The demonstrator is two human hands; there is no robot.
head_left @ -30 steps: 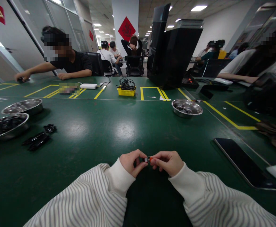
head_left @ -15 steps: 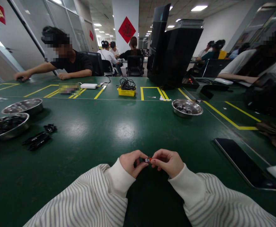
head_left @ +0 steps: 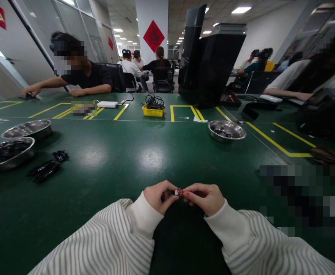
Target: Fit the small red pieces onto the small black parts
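Observation:
A small part (head_left: 179,192) with white, dark and orange-red areas sits between my two hands, just above the green table (head_left: 121,168). It is too small for me to tell its exact kind. My left hand (head_left: 160,196) pinches its white and dark end between thumb and forefinger. From the other side, my right hand (head_left: 206,198) has its thumb and forefinger pressed together at the orange-red end. The fingertips partly cover both ends.
Steel bowls with dark parts stand at left (head_left: 7,152) and far right (head_left: 227,131); another bowl (head_left: 26,130) is behind the left one. Black parts (head_left: 45,170) lie nearby. A yellow tray (head_left: 153,111) holds cables. Co-workers sit across and to the right.
My right hand has shifted slightly right and its fingers are straighter. More of the orange-red end shows now. Across the table, a co-worker's outstretched hand has moved a little.

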